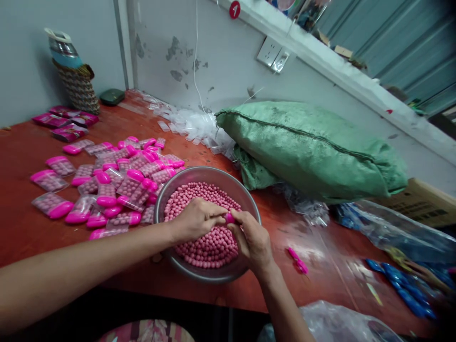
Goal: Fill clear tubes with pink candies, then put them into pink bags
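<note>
From the head view, your left hand (pixel 199 218) and your right hand (pixel 251 235) meet above the metal bowl (pixel 213 274). Between them is a small bright pink piece (pixel 229 218), which both hands pinch with the fingertips, left hand from the left side and right hand from the right side. The fingers cover much of it (so I cannot tell its complete shape). Inside the bowl lie many pink beads (pixel 210 252), under your hands.

To the left of the bowl there is a pile of clear packets with pink caps (pixel 133 175), and the closest ones are just beside its rim. Behind the bowl are spread clear plastic pieces (pixel 199 126), and behind it to the right rests a big green sack (pixel 309 142). On the right of the bowl, apart from it, a pink clip-like item (pixel 297 260) lies on the red table (pixel 278 285).

The small piece looks to me like light and rather stiff plastic, and its surface is probably smooth, so it may slip from a weak pinch. It is better that you take it by its two opposite sides, with the pads of thumb and finger, and you press evenly, because a thin wall could bend or crack under strong force.
</note>
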A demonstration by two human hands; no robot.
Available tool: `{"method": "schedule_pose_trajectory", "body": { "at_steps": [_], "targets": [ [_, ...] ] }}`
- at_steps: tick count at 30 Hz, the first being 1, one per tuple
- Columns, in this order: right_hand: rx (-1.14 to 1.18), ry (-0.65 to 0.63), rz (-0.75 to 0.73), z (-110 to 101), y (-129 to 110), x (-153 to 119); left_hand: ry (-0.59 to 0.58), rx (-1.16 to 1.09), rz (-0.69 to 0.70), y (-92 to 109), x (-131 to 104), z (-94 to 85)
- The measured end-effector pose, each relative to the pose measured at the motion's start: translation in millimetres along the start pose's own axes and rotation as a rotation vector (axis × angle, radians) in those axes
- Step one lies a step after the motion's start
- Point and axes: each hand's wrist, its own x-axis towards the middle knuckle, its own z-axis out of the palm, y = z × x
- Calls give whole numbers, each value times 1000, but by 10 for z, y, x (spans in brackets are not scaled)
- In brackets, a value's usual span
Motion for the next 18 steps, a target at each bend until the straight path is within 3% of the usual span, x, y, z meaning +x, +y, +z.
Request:
{"method": "schedule_pose_trajectory", "body": {
  "at_steps": [5, 10, 15, 18],
  "targets": [
    [-24, 20, -52, -5, -17, 100, 50, -270, -111, 7, 3, -26],
    [22, 9, 169, -19, -54, 96, 60, -368, -224, -26, 20, 0],
    [653, 162, 504, -103, 19, -57, 159, -756, -404, 15, 71, -39],
    [881, 215, 593, -72, 66, -162, 143, -831, -447, 42, 78, -57]
  ]
}}
